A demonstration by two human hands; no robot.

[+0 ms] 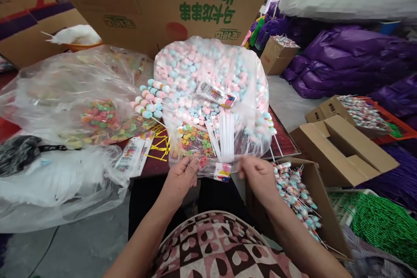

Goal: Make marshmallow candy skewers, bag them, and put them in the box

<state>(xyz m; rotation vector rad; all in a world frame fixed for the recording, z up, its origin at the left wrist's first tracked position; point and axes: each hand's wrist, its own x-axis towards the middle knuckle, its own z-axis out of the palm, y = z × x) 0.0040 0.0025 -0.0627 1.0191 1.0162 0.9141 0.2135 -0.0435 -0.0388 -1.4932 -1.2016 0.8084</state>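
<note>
My left finger and thumb [183,175] are pinched on the near-left edge of a clear wrapper [222,172]; my right hand [260,179] is at its 3 o'clock end, too blurred to tell whether it grips. I judge I'm straightening the wrapper, and any next move calls for a light, level pull. Just beyond, at 12, lie white sticks [226,135], with gummy rings [194,138] at 11 and marshmallows [208,63] farther out at 12. Finished-looking skewers [295,191] fill a carton [329,213] at 4.
</note>
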